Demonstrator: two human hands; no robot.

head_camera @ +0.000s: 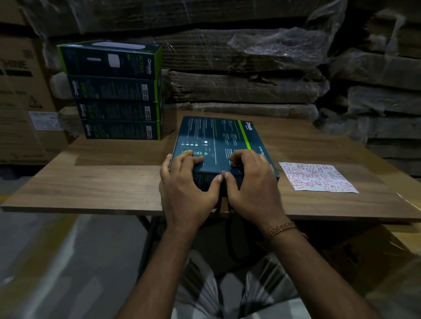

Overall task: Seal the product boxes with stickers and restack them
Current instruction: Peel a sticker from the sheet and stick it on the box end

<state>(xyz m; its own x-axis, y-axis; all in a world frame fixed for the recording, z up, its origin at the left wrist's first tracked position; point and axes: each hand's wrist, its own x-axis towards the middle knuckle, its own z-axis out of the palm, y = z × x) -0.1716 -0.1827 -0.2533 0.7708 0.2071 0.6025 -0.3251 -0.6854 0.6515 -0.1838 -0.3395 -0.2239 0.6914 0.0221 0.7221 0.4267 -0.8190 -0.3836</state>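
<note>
Both hands [221, 181] at box [215, 138] edge

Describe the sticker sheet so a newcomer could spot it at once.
Start at the wooden table in front of the wrapped cardboard stacks. The dark box held by the left hand and right hand lies near its front edge; the sticker sheet lies flat just right of that. It is the only white, paper-thin item there, dotted with small red-outlined rectangles.

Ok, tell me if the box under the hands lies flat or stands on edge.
Flat: the box lies broad face up on the table.
</note>
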